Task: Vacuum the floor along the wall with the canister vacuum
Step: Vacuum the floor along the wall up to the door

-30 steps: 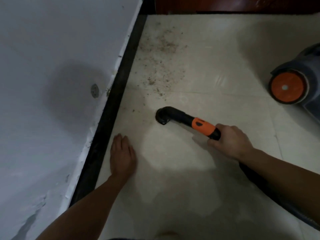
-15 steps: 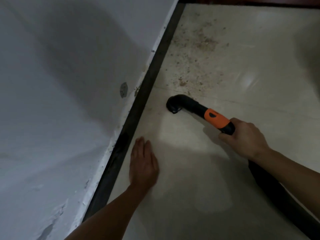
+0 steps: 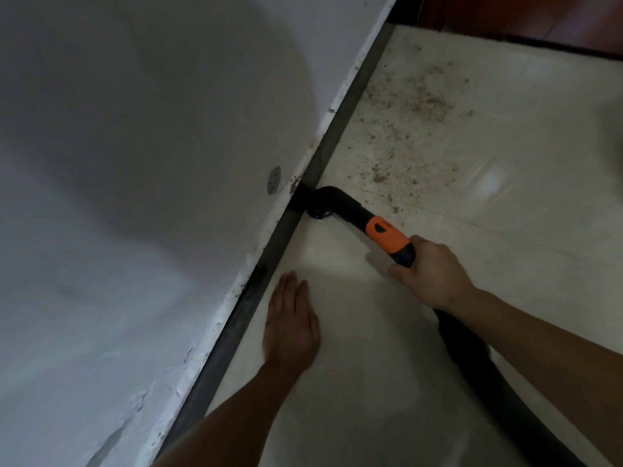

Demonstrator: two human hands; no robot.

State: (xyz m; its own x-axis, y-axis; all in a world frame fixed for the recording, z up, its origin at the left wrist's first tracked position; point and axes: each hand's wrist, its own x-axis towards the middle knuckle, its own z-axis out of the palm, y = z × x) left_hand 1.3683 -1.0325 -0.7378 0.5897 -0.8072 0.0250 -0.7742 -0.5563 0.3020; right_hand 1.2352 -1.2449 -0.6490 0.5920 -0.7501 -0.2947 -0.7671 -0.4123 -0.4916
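My right hand (image 3: 429, 276) grips the black and orange vacuum handle (image 3: 384, 232). Its bent black nozzle (image 3: 325, 202) points down at the pale tiled floor (image 3: 488, 237), touching the dark baseboard (image 3: 279, 237) under the white wall (image 3: 141, 163). A black hose (image 3: 478, 365) runs from my right hand back toward the lower right. My left hand (image 3: 291, 326) lies flat on the floor, fingers straight, just beside the baseboard. Brown dirt crumbs (image 3: 404, 129) are scattered on the tiles beyond the nozzle. The canister itself is out of view.
A small round metal plate (image 3: 273, 185) sits low on the wall near the nozzle. Dark reddish wood (image 3: 522, 18) borders the floor at the top right. The wall paint is chipped along its lower edge.
The nozzle has moved left across the tiles until it touches the baseboard. The view has swung left, so the canister with the orange wheel is no longer seen. My left hand stays flat on the floor.
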